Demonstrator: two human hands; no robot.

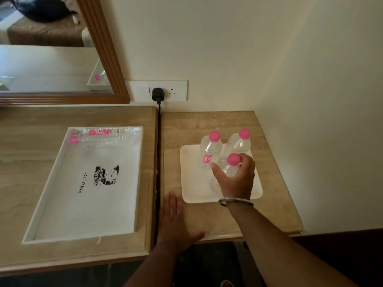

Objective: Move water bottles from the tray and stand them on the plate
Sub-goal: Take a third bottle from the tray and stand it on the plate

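Right hand (236, 179) curled in grip, left hand (174, 220) flat, palm-down.

Three clear water bottles with pink caps stand upright on the white square plate (190, 191). The nearest bottle (229, 169) sits inside the curled fingers (245, 162), its cap showing just above the thumb. The labelled bottle (209, 149) stands just beyond the thumb tip, the third bottle (240, 141) just past the fingertips. A fourth bottle (107, 135) lies on its side along the far wall of the white tray (41, 206), well apart from the fingers
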